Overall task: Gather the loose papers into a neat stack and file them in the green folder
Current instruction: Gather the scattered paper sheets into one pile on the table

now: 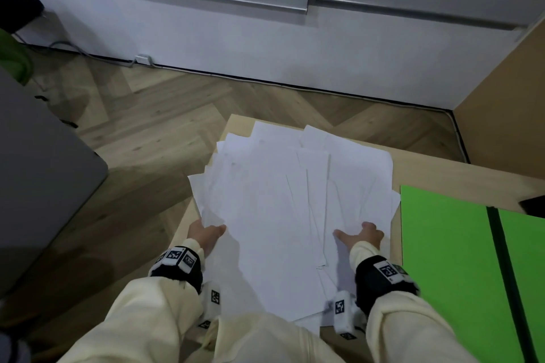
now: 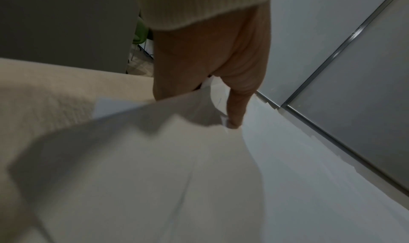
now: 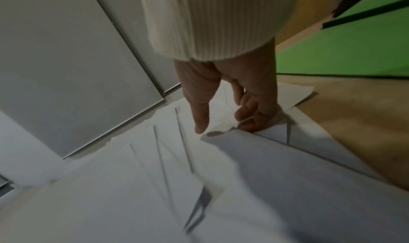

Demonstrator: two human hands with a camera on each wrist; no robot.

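Several loose white papers (image 1: 280, 200) lie fanned out and overlapping on the wooden table (image 1: 442, 174). My left hand (image 1: 208, 231) grips the pile's left edge, with the thumb (image 2: 235, 117) on top and the fingers hidden under the sheets (image 2: 155, 159). At the pile's right side, my right hand (image 1: 364, 234) has its fingers (image 3: 250, 119) curled into the edge of the sheets (image 3: 132, 185), and the thumb is stretched out just over them. The green folder (image 1: 442, 259) lies open flat to the right of the papers, showing its dark spine (image 1: 501, 259).
A dark object (image 1: 533, 205) sits at the right edge beside the folder. A grey table (image 1: 44, 171) stands to the left across a strip of wood floor. The papers overhang the wooden table's far left corner. A wall with grey panels is behind.
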